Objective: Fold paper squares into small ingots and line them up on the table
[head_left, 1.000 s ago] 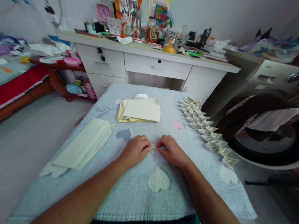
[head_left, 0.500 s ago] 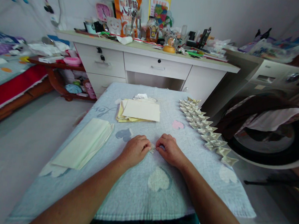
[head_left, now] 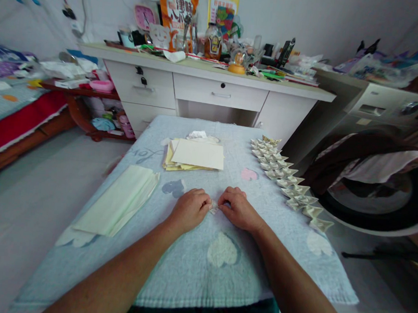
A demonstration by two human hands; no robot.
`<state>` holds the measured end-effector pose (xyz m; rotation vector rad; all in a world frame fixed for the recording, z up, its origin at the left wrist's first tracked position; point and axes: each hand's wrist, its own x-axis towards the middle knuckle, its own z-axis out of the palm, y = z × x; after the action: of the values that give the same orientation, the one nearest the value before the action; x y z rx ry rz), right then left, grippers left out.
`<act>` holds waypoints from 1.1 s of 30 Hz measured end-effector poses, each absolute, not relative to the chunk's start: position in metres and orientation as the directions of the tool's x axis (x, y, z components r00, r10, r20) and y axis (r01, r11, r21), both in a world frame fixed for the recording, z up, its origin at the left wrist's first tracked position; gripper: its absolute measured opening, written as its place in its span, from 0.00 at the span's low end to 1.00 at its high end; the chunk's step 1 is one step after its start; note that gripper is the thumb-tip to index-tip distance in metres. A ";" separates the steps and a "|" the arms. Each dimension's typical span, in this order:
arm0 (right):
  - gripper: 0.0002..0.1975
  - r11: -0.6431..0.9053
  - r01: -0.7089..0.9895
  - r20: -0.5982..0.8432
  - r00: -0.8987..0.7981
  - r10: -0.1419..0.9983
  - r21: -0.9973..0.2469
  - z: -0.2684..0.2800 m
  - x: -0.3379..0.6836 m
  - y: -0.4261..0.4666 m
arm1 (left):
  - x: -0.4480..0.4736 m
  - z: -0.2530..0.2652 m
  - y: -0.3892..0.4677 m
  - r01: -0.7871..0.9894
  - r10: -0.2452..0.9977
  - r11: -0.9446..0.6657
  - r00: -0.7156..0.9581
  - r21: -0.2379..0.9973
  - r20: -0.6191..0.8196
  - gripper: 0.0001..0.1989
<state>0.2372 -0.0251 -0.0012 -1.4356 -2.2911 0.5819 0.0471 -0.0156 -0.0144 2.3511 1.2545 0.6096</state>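
Observation:
Both hands meet low over the middle of the cloth-covered table point(head_left: 187, 251). Between them is a small piece of folded paper point(head_left: 214, 206), mostly covered by the fingers. My left hand point(head_left: 192, 207) is closed, pinching its left side between thumb and fingers. From the other side my right hand point(head_left: 237, 208) grips it, also in a pinch. Beyond the hands lies a stack of cream and yellow paper sheets point(head_left: 199, 154). To the left is a pile of long pale green paper point(head_left: 118, 200). A slanting row of several folded paper pieces point(head_left: 290, 182) runs along the right edge.
A white crumpled piece point(head_left: 197, 135) lies behind the paper stack. Past the table stands a white drawer desk point(head_left: 221, 87) crowded with a jar, bags and small items. At right is a washing machine point(head_left: 386, 112) with clothes hanging from its open door; a bed point(head_left: 16, 117) is at left.
Both hands stay nearly in place, still pinching the small folded paper, with only a very slight shift. Everything else looks the same.

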 end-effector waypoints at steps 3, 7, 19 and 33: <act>0.06 0.380 0.734 0.099 -0.396 0.913 -0.563 -0.002 0.240 -0.025 | 0.047 -0.014 -0.016 0.668 0.847 -0.511 0.497 0.541 0.186 0.07; 0.06 0.380 0.741 0.109 -0.388 0.915 -0.553 -0.003 0.239 -0.026 | 0.047 -0.014 -0.015 0.670 0.849 -0.506 0.498 0.543 0.178 0.06; 0.06 0.394 0.804 0.065 -0.409 0.910 -0.447 0.000 0.231 -0.026 | 0.048 -0.015 -0.016 0.678 0.851 -0.506 0.494 0.533 0.179 0.07; 0.02 0.443 0.704 0.153 -0.436 0.887 -0.555 -0.008 0.226 -0.025 | 0.045 -0.013 -0.016 0.662 0.842 -0.514 0.512 0.545 0.173 0.06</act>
<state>0.2264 -0.0253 -0.0077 -1.3417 -2.2742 0.5816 0.0451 -0.0160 -0.0133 2.3447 1.2385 0.5934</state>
